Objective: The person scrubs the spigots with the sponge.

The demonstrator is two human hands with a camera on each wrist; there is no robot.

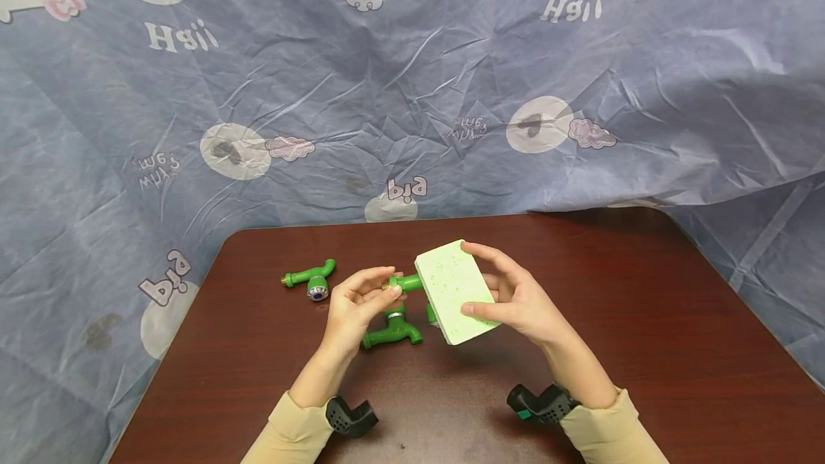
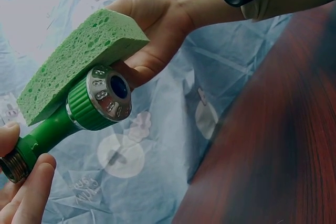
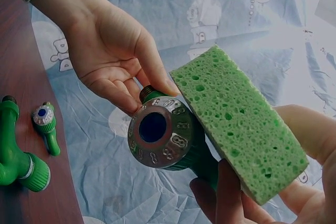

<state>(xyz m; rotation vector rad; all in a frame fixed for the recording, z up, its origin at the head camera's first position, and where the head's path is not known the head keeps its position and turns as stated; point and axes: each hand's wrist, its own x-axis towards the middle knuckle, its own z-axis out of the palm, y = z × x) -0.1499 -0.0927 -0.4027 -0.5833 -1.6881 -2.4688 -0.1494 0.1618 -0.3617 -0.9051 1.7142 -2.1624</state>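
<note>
My left hand point(image 1: 357, 306) pinches a green faucet point(image 2: 55, 129) at its brass threaded end, holding it above the table. The faucet's round silver knob with a blue centre point(image 3: 152, 129) shows in both wrist views. In my right hand point(image 1: 518, 299) is a light green sponge point(image 1: 454, 292), gripped by its edges between thumb and fingers. The sponge lies against the faucet's body and hides much of it in the head view. Some right fingers reach behind the sponge, beside the faucet's spout end.
On the dark red-brown table point(image 1: 612, 349), one green faucet point(image 1: 309, 278) lies at the left. Another green faucet point(image 1: 393, 331) lies just below the hands. A patterned blue-grey cloth point(image 1: 387, 92) hangs behind the table.
</note>
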